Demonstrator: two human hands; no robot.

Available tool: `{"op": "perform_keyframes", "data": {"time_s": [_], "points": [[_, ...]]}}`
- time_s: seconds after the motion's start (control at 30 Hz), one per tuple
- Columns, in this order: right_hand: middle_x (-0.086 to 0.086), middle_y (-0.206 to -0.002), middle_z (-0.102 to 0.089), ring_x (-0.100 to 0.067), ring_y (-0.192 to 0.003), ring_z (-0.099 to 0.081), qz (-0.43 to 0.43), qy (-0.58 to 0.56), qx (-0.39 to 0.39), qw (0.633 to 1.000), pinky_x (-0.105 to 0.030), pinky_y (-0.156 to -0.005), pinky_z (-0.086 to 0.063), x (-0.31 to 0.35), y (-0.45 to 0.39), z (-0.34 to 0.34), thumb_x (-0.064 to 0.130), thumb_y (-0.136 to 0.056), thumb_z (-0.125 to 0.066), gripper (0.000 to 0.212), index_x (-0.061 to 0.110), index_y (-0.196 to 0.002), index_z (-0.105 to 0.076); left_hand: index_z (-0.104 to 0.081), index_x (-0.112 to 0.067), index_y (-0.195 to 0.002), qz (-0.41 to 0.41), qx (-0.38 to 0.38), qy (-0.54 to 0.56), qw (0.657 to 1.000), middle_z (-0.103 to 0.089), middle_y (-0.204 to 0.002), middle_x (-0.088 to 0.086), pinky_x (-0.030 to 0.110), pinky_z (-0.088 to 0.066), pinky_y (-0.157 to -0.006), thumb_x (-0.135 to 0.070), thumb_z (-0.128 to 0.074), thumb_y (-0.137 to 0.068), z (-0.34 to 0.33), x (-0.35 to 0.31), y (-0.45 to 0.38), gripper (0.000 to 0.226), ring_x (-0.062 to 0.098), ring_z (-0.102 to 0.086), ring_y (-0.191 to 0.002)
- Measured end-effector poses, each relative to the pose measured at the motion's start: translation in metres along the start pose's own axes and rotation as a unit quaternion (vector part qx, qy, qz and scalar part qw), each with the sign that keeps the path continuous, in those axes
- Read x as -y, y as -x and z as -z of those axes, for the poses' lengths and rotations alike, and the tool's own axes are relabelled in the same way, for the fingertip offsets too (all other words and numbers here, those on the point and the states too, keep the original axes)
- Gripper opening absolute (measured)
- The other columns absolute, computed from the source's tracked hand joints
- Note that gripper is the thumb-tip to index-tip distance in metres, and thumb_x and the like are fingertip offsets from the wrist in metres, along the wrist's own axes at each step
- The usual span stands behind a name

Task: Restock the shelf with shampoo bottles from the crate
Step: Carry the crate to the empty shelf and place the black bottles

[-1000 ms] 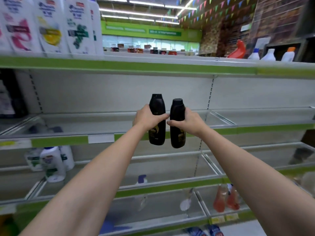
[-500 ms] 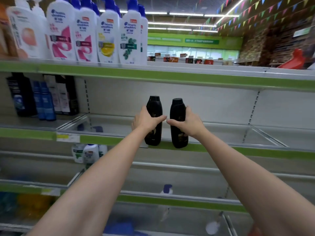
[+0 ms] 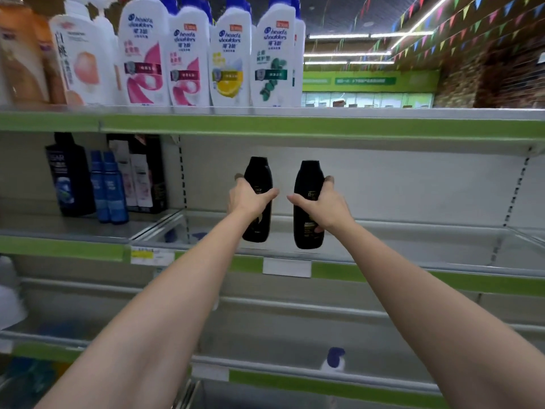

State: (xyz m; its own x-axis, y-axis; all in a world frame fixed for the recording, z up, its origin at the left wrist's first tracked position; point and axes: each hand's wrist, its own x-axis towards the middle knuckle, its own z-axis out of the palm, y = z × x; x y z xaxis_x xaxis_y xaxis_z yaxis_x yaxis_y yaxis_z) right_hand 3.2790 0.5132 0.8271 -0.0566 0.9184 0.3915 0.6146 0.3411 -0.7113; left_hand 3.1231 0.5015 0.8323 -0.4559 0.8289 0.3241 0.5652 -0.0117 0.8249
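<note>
I hold two upright black shampoo bottles over the second shelf (image 3: 383,261), a grey board with a green front strip. My left hand (image 3: 247,199) grips the left black bottle (image 3: 259,175) around its middle. My right hand (image 3: 321,203) grips the right black bottle (image 3: 308,178) the same way. A gap separates the two bottles. Their bases hang just above the shelf's front edge; whether they touch the board I cannot tell. The crate is out of view.
White shampoo bottles (image 3: 230,57) line the top shelf. A dark bottle (image 3: 69,175), blue bottles (image 3: 107,187) and boxed items stand left of a clear divider (image 3: 159,225). The bay to the right holds nothing but the divider far right. Lower shelves carry a few bottles (image 3: 333,360).
Both hands carried the bottles up and forward over the second shelf, and the bottles moved apart. My view shifted left and up, bringing the top-shelf white bottles closer.
</note>
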Motion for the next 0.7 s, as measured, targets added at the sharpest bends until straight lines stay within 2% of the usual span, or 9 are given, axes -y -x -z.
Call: {"op": "perform_keyframes", "data": {"time_s": [0.07, 0.13, 0.23, 0.33, 0.4, 0.47, 0.57, 0.6, 0.7], "points": [[-0.008, -0.107, -0.054, -0.032, -0.093, -0.059, -0.018, -0.006, 0.005, 1.000, -0.050, -0.071, -0.058, 0.002, -0.012, -0.020, 0.058, -0.075, -0.067, 0.067, 0.015, -0.110, -0.030, -0.045, 0.000, -0.126, 0.005, 0.009, 0.020, 1.000, -0.054, -0.127, 0.018, 0.037, -0.046, -0.090, -0.041, -0.070, -0.081, 0.001, 0.015, -0.018, 0.067, 0.034, -0.053, -0.117], [-0.011, -0.113, -0.053, -0.030, -0.086, -0.058, -0.036, -0.013, 0.008, 0.999, -0.048, -0.068, -0.059, 0.004, -0.024, -0.038, 0.055, -0.078, -0.067, 0.068, 0.013, -0.115, -0.029, -0.038, -0.001, -0.135, 0.017, 0.015, 0.024, 0.999, -0.051, -0.133, 0.020, 0.037, -0.046, -0.090, -0.043, -0.069, -0.081, -0.001, 0.030, -0.036, 0.075, 0.034, -0.052, -0.120], [-0.015, -0.126, -0.049, -0.033, -0.104, -0.057, -0.053, -0.040, 0.014, 0.998, -0.046, -0.071, -0.060, 0.007, -0.044, -0.059, 0.045, -0.078, -0.071, 0.083, 0.008, -0.133, -0.023, -0.009, -0.004, -0.149, 0.018, 0.030, 0.039, 0.999, -0.033, -0.149, 0.020, 0.040, -0.039, -0.103, -0.041, -0.067, -0.083, -0.004, 0.041, -0.058, 0.095, 0.035, -0.039, -0.134], [-0.017, -0.131, -0.048, -0.035, -0.110, -0.055, -0.067, -0.061, 0.026, 0.996, -0.045, -0.073, -0.059, 0.009, -0.065, -0.073, 0.029, -0.079, -0.075, 0.081, 0.006, -0.135, -0.021, -0.019, -0.002, -0.142, -0.007, 0.034, 0.053, 0.998, -0.038, -0.145, 0.019, 0.038, -0.039, -0.101, -0.035, -0.071, -0.082, -0.011, 0.046, -0.079, 0.086, 0.034, -0.042, -0.131], [-0.019, -0.138, -0.043, -0.033, -0.111, -0.054, -0.065, -0.070, 0.045, 0.994, -0.042, -0.077, -0.057, 0.006, -0.078, -0.081, 0.025, -0.080, -0.074, 0.071, 0.014, -0.128, -0.022, -0.020, -0.003, -0.139, -0.014, 0.055, 0.073, 0.996, -0.041, -0.143, 0.018, 0.037, -0.040, -0.099, -0.033, -0.071, -0.082, -0.019, 0.053, -0.093, 0.083, 0.034, -0.045, -0.128], [-0.020, -0.140, -0.040, -0.032, -0.111, -0.056, -0.058, -0.053, 0.062, 0.995, -0.035, -0.079, -0.055, 0.004, -0.087, -0.088, 0.027, -0.083, -0.071, 0.067, 0.025, -0.112, -0.011, -0.008, -0.006, -0.143, -0.015, 0.088, 0.094, 0.992, -0.037, -0.146, 0.016, 0.038, -0.038, -0.104, -0.036, -0.069, -0.083, -0.026, 0.064, -0.108, 0.091, 0.033, -0.042, -0.131], [-0.021, -0.141, -0.039, -0.034, -0.118, -0.054, -0.054, -0.071, 0.070, 0.994, -0.034, -0.082, -0.051, 0.001, -0.102, -0.098, 0.025, -0.088, -0.066, 0.065, 0.024, -0.130, -0.017, 0.008, -0.008, -0.146, -0.018, 0.153, 0.132, 0.979, -0.031, -0.150, 0.014, 0.044, -0.035, -0.111, -0.039, -0.069, -0.082, -0.031, 0.072, -0.129, 0.105, 0.031, -0.036, -0.136], [-0.020, -0.141, -0.039, -0.033, -0.121, -0.051, -0.062, -0.099, 0.073, 0.990, -0.037, -0.087, -0.050, 0.001, -0.107, -0.101, 0.022, -0.089, -0.064, 0.062, 0.018, -0.131, -0.019, 0.005, -0.008, -0.147, -0.012, 0.173, 0.141, 0.975, -0.034, -0.149, 0.013, 0.047, -0.037, -0.110, -0.042, -0.070, -0.079, -0.032, 0.074, -0.136, 0.106, 0.031, -0.038, -0.134], [-0.018, -0.137, -0.040, -0.033, -0.123, -0.046, -0.080, -0.138, 0.073, 0.985, -0.041, -0.094, -0.048, 0.001, -0.121, -0.110, 0.016, -0.090, -0.061, 0.047, 0.012, -0.110, -0.019, -0.019, -0.008, -0.145, 0.023, 0.208, 0.158, 0.965, -0.049, -0.137, 0.015, 0.046, -0.046, -0.101, -0.050, -0.071, -0.071, -0.038, 0.082, -0.159, 0.099, 0.030, -0.052, -0.121]]}}
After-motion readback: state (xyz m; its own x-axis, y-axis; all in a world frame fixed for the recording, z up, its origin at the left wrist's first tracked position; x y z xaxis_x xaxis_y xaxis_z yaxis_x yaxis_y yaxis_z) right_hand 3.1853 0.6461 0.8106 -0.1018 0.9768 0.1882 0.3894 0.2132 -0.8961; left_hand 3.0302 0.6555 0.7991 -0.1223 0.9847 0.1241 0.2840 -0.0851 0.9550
